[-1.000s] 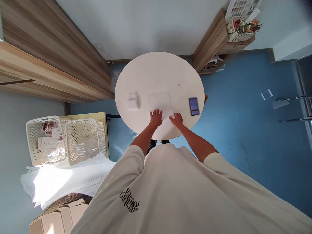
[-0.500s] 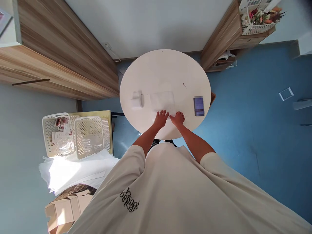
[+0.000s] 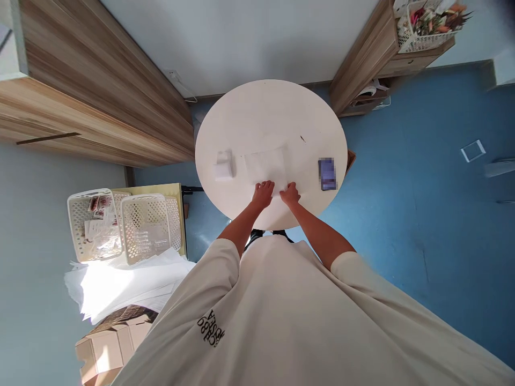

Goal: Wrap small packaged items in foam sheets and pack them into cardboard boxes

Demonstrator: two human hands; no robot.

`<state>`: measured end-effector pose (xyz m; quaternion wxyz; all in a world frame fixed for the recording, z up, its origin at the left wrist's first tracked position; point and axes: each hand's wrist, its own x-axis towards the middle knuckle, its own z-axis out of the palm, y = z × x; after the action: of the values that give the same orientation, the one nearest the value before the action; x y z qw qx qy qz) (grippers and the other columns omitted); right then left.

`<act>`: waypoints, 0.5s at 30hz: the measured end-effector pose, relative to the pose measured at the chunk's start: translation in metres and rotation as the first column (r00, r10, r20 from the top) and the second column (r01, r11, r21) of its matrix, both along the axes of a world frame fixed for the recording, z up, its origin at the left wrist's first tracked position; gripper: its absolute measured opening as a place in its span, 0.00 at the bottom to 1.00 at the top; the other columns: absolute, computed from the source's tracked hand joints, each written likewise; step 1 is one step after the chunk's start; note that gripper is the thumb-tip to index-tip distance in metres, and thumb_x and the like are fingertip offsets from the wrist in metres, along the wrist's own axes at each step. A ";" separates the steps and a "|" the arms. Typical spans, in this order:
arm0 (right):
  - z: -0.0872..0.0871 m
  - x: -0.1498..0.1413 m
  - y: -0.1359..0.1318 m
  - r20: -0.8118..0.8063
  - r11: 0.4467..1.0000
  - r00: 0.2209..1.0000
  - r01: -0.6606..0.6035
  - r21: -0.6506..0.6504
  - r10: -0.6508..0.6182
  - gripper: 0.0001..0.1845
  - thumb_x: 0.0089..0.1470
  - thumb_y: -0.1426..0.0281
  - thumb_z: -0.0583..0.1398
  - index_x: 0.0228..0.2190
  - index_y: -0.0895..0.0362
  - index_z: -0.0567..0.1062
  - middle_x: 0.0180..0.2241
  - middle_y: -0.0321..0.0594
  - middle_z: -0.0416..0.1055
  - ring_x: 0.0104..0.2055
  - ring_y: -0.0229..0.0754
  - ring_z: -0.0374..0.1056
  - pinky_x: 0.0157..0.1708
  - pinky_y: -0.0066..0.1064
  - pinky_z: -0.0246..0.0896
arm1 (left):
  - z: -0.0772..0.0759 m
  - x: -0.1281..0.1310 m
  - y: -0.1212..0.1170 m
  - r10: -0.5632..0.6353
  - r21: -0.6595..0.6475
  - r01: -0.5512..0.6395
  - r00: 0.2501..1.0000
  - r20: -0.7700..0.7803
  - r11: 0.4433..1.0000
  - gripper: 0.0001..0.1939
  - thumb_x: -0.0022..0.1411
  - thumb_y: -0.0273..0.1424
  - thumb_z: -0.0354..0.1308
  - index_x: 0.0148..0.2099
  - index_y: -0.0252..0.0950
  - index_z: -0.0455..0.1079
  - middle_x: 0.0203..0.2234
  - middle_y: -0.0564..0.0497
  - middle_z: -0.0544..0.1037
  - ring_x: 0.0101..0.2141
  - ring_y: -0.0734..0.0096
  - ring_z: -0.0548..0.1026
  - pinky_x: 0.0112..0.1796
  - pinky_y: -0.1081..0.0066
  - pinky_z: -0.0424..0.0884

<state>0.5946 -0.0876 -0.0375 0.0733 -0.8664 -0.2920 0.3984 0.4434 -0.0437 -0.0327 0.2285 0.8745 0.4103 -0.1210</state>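
Observation:
A thin white sheet (image 3: 266, 163), paper or cloth, lies on the round white table (image 3: 257, 110) in front of me. My left hand (image 3: 263, 195) is at its near edge, fingers bent together over it. My right hand (image 3: 291, 194) grips the near right corner, thumb pointing in toward the left hand. The fingers hide most of that edge. Left of the sheet sits a small white folded bundle (image 3: 223, 166); its kind is not clear. To the right lies a dark phone-like thing (image 3: 328, 173) with a blurred purple face.
Two white plastic baskets (image 3: 145, 199) with packets stand on the left, near white sheets (image 3: 132, 279) and a cardboard box (image 3: 110, 343). Wooden cabinets (image 3: 120, 80) flank the table, and a basket of dried flowers (image 3: 436, 24) tops the right one.
Both hands have drawn their fingers in at the sheet's near edge, where they were more spread before. The sheet's far edge now lies slightly slanted. The view has shifted a little.

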 end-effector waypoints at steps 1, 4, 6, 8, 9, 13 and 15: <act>0.004 -0.001 0.001 -0.046 0.999 0.999 0.029 0.019 -0.028 0.17 0.58 0.72 0.62 0.47 0.51 0.65 0.43 0.40 0.76 0.42 0.46 0.74 0.46 0.39 0.66 | 0.000 -0.003 0.000 0.005 0.002 -0.005 1.000 0.010 1.000 0.34 0.64 0.25 0.60 0.71 0.37 0.60 0.67 0.36 0.68 0.65 0.45 0.67 0.64 0.50 0.59; 0.014 -0.006 0.001 -0.151 0.994 0.988 0.031 0.105 -0.015 0.15 0.57 0.71 0.63 0.45 0.50 0.67 0.43 0.39 0.77 0.39 0.43 0.73 0.35 0.32 0.64 | 0.000 -0.008 0.000 0.040 0.024 -0.041 0.999 0.031 0.999 0.32 0.65 0.27 0.63 0.69 0.38 0.63 0.68 0.35 0.66 0.65 0.42 0.66 0.63 0.49 0.58; 0.017 -0.012 0.001 -0.190 0.987 0.980 -0.034 0.160 0.065 0.12 0.58 0.72 0.62 0.43 0.50 0.68 0.42 0.37 0.77 0.38 0.42 0.72 0.33 0.30 0.63 | 0.000 -0.010 -0.001 0.070 0.031 -0.071 0.997 0.045 0.997 0.32 0.65 0.28 0.64 0.69 0.39 0.64 0.67 0.35 0.69 0.65 0.42 0.66 0.63 0.48 0.58; 0.017 -0.019 0.000 -0.200 0.976 0.969 -0.107 0.189 0.145 0.11 0.59 0.72 0.61 0.44 0.50 0.69 0.41 0.36 0.77 0.37 0.41 0.72 0.33 0.30 0.63 | 0.000 -0.010 -0.002 0.100 0.026 -0.102 0.993 0.068 0.994 0.32 0.67 0.29 0.62 0.71 0.39 0.62 0.63 0.35 0.72 0.64 0.43 0.68 0.62 0.49 0.58; 0.015 -0.021 -0.001 -0.195 0.971 0.965 -0.139 0.197 0.177 0.11 0.60 0.73 0.60 0.44 0.50 0.70 0.41 0.36 0.77 0.37 0.41 0.72 0.33 0.30 0.63 | 0.000 -0.010 -0.003 0.115 0.023 -0.117 0.990 0.082 0.993 0.32 0.68 0.28 0.61 0.72 0.38 0.61 0.62 0.35 0.73 0.63 0.43 0.69 0.62 0.49 0.58; 0.004 -0.028 -0.003 -0.167 0.940 0.942 -0.248 0.236 0.290 0.15 0.61 0.74 0.58 0.50 0.51 0.71 0.43 0.38 0.77 0.41 0.43 0.72 0.38 0.33 0.66 | 0.000 -0.011 -0.004 0.158 0.005 -0.160 0.980 0.122 0.987 0.39 0.69 0.27 0.58 0.78 0.34 0.50 0.60 0.34 0.75 0.63 0.46 0.69 0.63 0.51 0.57; 0.001 -0.028 -0.006 -0.168 0.916 0.920 -0.307 0.260 0.356 0.19 0.61 0.74 0.57 0.53 0.52 0.72 0.44 0.40 0.76 0.43 0.45 0.72 0.41 0.35 0.68 | 0.000 -0.012 -0.005 0.167 -0.015 -0.166 0.978 0.127 0.986 0.43 0.69 0.28 0.58 0.80 0.35 0.45 0.60 0.35 0.75 0.64 0.47 0.69 0.64 0.52 0.56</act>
<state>0.5669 -0.0936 -0.0368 0.1343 -0.7424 -0.4696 0.4586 0.4316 -0.0491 -0.0322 0.2654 0.8426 0.4664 -0.0460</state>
